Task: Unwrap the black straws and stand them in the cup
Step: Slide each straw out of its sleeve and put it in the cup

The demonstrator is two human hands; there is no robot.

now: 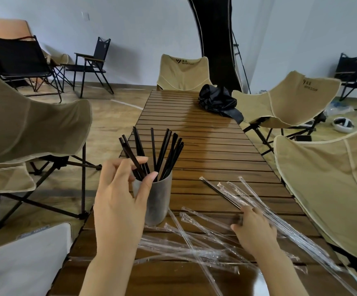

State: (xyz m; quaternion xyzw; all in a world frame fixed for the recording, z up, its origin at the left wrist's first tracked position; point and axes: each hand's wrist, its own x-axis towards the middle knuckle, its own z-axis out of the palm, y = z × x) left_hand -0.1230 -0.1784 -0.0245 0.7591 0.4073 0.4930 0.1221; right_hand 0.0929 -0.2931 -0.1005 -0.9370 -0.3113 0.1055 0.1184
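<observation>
Reaching over the cup [156, 201], the left hand [117, 201] spreads thumb and forefinger among the black straws [162, 152] standing in it; I cannot tell whether it pinches one. The right hand [254, 229] curls its fingers over a wrapped straw [220, 192] on the desk [205, 133], amid clear wrappers [194, 251].

Beige camp chairs [184, 71], wooden floor [113, 112]

Counts, single view:
- counter [216, 146]: 1
- cup [160, 199]: 1
- black straws [162, 150] standing in the cup: about 10; the tips overlap, so the exact count is uncertain
- wrapped straw [220, 192] with black showing, on the counter: 1
- clear wrappers [194, 251]: more than 10, overlapping, not separable
- hands: 2, left hand [117, 201] and right hand [256, 229]
- beige chairs [181, 73]: 4
- black folding chairs [19, 58]: 3
- crumpled black bag [216, 101]: 1
</observation>
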